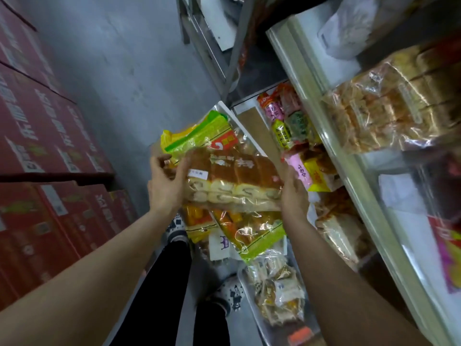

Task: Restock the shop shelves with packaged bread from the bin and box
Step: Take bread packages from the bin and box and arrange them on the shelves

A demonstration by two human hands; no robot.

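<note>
Both hands on one bread pack, held mid-air above the bin: left hand and right hand grip its ends. Shelf already partly stocked w/ bread; plenty of packs left in bin, so approx. midway.

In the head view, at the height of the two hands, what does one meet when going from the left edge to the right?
Red cartons → left hand → bread pack, held between both hands → right hand → shelf front edge.
</note>
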